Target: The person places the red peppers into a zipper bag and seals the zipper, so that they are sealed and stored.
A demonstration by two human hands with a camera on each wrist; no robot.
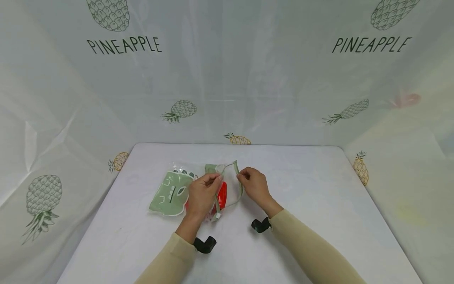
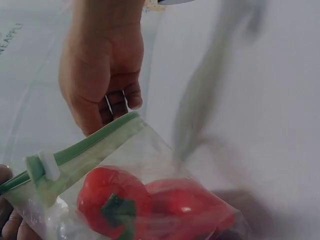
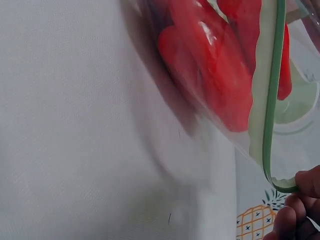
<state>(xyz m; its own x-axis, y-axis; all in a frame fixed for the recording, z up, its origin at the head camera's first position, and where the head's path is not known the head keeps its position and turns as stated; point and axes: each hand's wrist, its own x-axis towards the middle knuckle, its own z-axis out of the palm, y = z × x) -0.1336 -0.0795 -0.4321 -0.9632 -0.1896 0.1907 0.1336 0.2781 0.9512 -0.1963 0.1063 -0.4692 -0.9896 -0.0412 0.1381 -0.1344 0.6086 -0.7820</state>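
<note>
A clear zip bag with a green zip strip (image 1: 217, 202) stands between the hands, its mouth spread into a loop. My left hand (image 1: 201, 195) pinches one side of the rim, and my right hand (image 1: 256, 185) pinches the other. Inside are red peppers (image 2: 115, 200), one showing a green stem. A white slider (image 2: 48, 166) sits at one end of the strip. Fingers of the left hand (image 2: 12, 225) show at the lower left of the left wrist view. The right hand's fingertips (image 3: 305, 192) grip the strip's corner in the right wrist view.
Left of the hands, a second clear bag (image 1: 172, 193) with a green cartoon-face print lies flat on the white table (image 1: 312, 205). A pineapple-print sheet (image 1: 248, 71) hangs behind and beside the table. Black wrist cameras (image 1: 205, 245) sit at both wrists.
</note>
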